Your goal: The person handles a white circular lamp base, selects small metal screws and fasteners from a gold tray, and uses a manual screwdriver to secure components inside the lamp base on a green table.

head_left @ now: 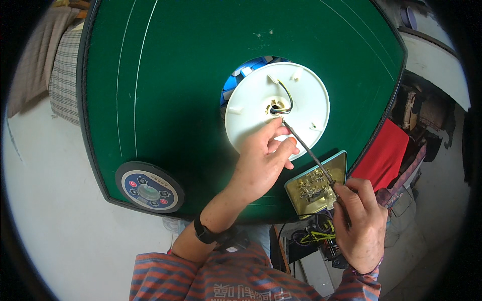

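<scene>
A round white plastic disc (246, 125) lies partly over an opening in a green felt tabletop. Black and yellowish wires (289, 95) with a small white connector (272, 78) come up through its central hole. My left hand (263, 160) is over the disc's near side, fingers bent and closed. Its index fingertip is beside the screwdriver's tip by the central hole; whatever it pinches there is too small to make out. My right hand (359, 220) grips a screwdriver (309, 149) with a long thin dark shaft, slanting up and left. The fingers hide its handle.
A tin tray (343, 163) of small metal parts sits at the table's near edge, under the shaft. A round control panel (173, 196) with buttons lies at the near left corner. Blue and white tiles (232, 83) show in the opening. Red cloth (389, 153) is at right.
</scene>
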A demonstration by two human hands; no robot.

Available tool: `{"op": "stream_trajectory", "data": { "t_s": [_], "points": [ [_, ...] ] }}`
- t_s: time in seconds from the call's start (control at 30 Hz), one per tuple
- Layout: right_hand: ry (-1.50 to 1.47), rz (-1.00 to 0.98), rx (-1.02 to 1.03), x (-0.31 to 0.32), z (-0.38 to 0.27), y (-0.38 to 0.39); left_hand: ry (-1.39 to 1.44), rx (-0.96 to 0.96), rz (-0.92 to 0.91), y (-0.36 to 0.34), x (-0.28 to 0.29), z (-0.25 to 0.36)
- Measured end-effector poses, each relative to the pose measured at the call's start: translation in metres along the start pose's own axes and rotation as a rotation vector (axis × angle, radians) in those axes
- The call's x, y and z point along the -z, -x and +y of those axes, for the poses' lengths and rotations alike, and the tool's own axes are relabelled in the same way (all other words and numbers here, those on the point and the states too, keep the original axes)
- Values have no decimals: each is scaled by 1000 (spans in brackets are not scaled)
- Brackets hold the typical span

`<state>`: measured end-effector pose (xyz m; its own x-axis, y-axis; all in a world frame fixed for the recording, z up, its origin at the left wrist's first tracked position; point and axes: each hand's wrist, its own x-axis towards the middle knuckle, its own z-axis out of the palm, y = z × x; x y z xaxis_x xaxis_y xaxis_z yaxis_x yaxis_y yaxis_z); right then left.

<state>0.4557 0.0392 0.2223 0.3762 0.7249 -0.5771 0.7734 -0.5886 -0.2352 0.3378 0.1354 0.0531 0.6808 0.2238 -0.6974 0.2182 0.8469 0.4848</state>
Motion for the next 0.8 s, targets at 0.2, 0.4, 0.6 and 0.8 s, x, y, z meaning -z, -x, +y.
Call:
{"op": "stream_trajectory", "data": {
  "t_s": [0.2, 0.4, 0.6, 0.8],
  "points": [
    [12, -6, 5, -2, -1, -3, 5, 4, -3, -2, 4, -2],
    [32, -5, 6, -2, -3, -5, -52, -6, -37, -4, 5, -5],
    [56, -11, 2, -1, -6, -6, -88, -39, -34, -2, 3, -3],
    [69, -11, -1, -1, -7, -6, -84, -40, -21, -1, 3, -3]
  ]
}}
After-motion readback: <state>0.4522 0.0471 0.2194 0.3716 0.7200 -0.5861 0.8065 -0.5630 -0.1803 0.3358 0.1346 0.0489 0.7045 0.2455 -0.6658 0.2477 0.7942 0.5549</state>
